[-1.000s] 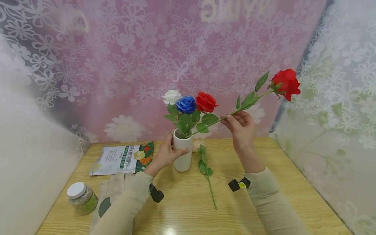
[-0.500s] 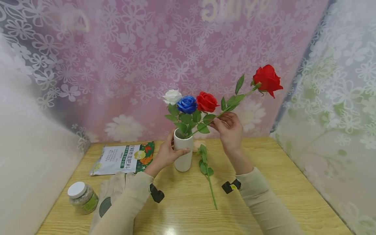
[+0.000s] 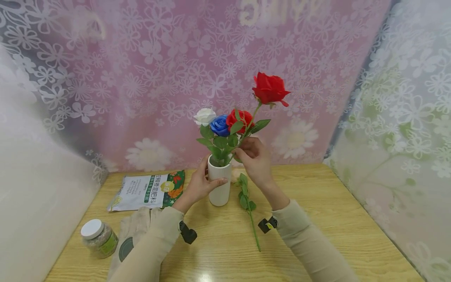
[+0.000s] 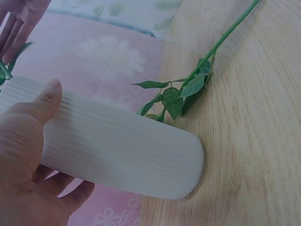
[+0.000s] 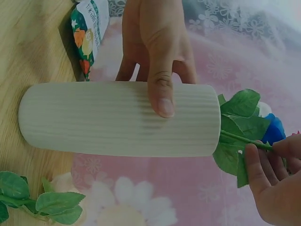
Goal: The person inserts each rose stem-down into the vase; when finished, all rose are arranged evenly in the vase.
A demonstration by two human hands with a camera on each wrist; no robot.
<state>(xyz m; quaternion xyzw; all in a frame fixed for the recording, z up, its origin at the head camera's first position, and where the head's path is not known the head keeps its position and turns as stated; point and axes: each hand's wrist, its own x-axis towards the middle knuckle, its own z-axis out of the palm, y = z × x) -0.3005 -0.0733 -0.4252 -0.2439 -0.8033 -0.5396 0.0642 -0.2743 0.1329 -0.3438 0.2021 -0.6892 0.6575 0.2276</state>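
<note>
My left hand grips a white ribbed vase, its thumb across the front and its fingers around the far side. A white rose, a blue rose and a red rose stand in the vase. With thumb and fingertips, my right hand pinches the green stem of a second, taller red rose. This stem leans over the vase mouth, and in the right wrist view the stem runs in at the rim. Its lower end is hidden inside.
Right of the vase, a pale rose with a leafy stem lies on the wooden table. To the left are a fertilizer bag, a lidded jar and pale gloves. A flowered curtain hangs behind.
My right hand has moved left and down toward the vase. The taller red rose has swung from a strong rightward slant to nearly upright. The left hand and vase have stayed put.
</note>
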